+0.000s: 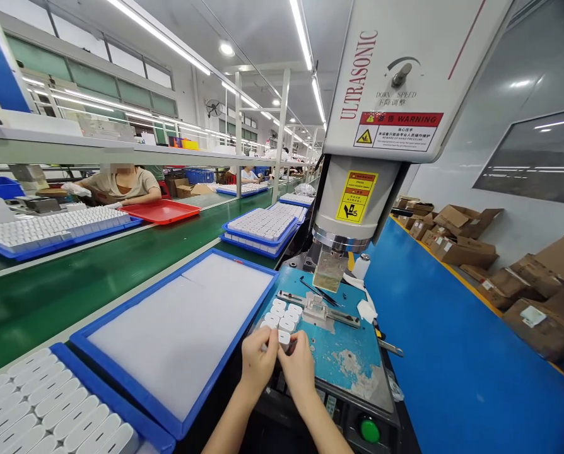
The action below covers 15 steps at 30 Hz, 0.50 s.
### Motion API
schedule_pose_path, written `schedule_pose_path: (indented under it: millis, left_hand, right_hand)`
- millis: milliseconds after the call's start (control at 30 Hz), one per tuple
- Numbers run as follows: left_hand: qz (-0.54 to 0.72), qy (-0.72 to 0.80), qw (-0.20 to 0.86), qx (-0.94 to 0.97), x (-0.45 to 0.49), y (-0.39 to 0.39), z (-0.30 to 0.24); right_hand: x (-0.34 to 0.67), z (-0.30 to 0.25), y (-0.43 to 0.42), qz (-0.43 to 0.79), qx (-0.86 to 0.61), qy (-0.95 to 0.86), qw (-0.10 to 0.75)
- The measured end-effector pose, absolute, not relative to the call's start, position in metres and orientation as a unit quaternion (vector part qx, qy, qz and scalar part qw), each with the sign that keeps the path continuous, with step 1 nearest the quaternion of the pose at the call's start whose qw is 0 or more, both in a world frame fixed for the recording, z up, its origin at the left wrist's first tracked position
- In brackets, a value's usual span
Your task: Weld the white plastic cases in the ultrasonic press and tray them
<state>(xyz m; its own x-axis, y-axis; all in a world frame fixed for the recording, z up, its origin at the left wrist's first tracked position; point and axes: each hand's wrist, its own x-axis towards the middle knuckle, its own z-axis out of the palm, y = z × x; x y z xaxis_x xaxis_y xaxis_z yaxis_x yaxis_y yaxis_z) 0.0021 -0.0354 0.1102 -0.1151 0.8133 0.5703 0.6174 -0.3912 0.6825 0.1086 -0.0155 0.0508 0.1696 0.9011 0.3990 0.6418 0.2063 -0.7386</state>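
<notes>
Between the fingertips of my left hand [257,360] and my right hand [301,367] is a small white plastic casing [284,338], a rounded block with a dark slot in its end. Both hands are closed on it at the near edge of the blue-green machine plate [329,359]. Just beyond my fingers, several similar white casings [289,320] stand grouped on the plate. A metal fixture [316,305] on a bar lies to their right. Above it hangs the metal horn [329,270] of the ultrasonic machine [381,82], apart from the fixture.
A blue-rimmed tray [270,277] with a white sheet lies left of my hands. Another tray [93,384] holds rows of casings. Black tweezers [322,293] lie behind the fixture. A green button [370,430] sits on the machine front. Across the green belt [187,236] a person [125,185] sits.
</notes>
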Motion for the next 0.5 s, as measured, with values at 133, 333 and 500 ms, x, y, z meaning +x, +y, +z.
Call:
schedule_pose_path:
  millis: [133,333,500]
  left_hand:
    - [0.265,0.641,0.082,0.715,-0.003,0.000,0.164]
    - [0.061,0.600,0.154,0.783,-0.005,0.073,0.218]
    - [-0.159,0.541,0.151,0.812,0.012,0.091,0.197]
  right_hand:
    - [0.106,0.053,-0.007,0.128,-0.649,-0.621,0.421]
    - [0.126,0.061,-0.001,0.091,-0.631,-0.672,0.377]
    - [0.147,0.068,0.026,0.182,-0.590,-0.737,0.276]
